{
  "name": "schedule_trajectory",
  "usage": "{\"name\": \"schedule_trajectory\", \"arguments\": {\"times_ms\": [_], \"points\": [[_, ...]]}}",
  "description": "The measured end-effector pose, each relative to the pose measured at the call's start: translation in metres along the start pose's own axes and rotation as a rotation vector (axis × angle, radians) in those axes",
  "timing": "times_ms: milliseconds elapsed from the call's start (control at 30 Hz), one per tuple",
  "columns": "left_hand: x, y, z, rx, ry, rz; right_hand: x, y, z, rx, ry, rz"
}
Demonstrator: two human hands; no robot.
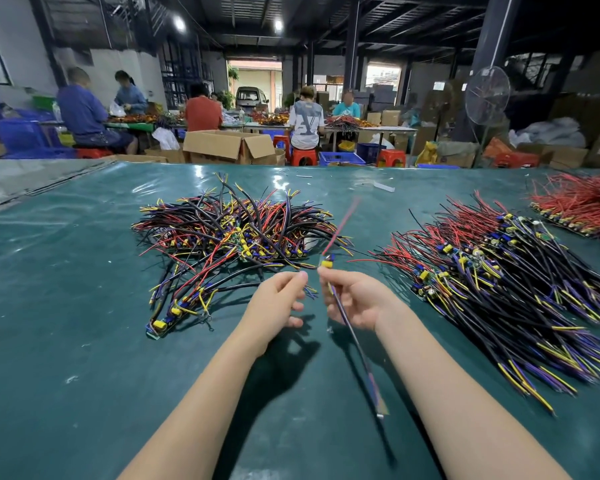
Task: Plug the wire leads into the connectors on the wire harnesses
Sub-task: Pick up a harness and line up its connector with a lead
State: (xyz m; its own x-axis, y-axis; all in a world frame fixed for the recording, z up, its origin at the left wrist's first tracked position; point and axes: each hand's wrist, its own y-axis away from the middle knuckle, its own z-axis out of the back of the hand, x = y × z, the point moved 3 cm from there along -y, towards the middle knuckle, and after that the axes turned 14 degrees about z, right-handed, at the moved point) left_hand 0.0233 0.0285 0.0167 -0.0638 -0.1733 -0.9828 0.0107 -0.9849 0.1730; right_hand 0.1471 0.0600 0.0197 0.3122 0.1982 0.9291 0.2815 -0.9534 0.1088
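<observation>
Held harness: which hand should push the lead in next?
Left, probably. The right hand grips the harness below its yellow end; the left hand has its fingertips right beside that end.

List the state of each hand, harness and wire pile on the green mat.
Left hand: raised, fingertips pinched together; contents cannot tell.
Right hand: grips the black-cable harness with yellow component, held above the mat.
Thin red lead: sticks up from that harness, motion-blurred.
Tangled multicolour harness pile: loose heap, centre.
Aligned black-and-red harness pile: laid parallel, right.
Red wire pile: far right, lying on the mat.
</observation>
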Motion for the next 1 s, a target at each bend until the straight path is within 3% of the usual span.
{"name": "schedule_trajectory", "arguments": {"times_ms": [100,267,433,567,700,800,867,1000], "points": [[0.0,0.0,0.002,0.028,0.046,0.012,-0.008,0.003,-0.01,0.155,0.321,-0.003],[0.002,-0.001,0.008,-0.079,0.184,-0.018,-0.008,0.003,-0.015,0.176,0.389,0.103],[0.002,-0.001,0.012,-0.072,0.607,0.11,-0.007,0.002,-0.023,0.191,0.311,0.276],[0.0,-0.001,0.009,-0.053,0.766,0.164,-0.005,0.001,-0.027,0.219,0.255,0.405],[0.0,-0.001,0.009,-0.022,0.845,0.2,-0.008,0.001,-0.026,0.178,0.194,0.39],[-0.001,-0.001,0.012,0.033,0.843,0.18,-0.011,-0.001,-0.025,0.103,0.198,0.364],[-0.002,0.0,0.012,0.025,0.695,0.129,-0.012,0.0,-0.024,0.106,0.219,0.354],[-0.001,-0.002,0.016,-0.074,0.5,0.069,-0.012,0.005,-0.031,0.279,0.288,0.247]]}}
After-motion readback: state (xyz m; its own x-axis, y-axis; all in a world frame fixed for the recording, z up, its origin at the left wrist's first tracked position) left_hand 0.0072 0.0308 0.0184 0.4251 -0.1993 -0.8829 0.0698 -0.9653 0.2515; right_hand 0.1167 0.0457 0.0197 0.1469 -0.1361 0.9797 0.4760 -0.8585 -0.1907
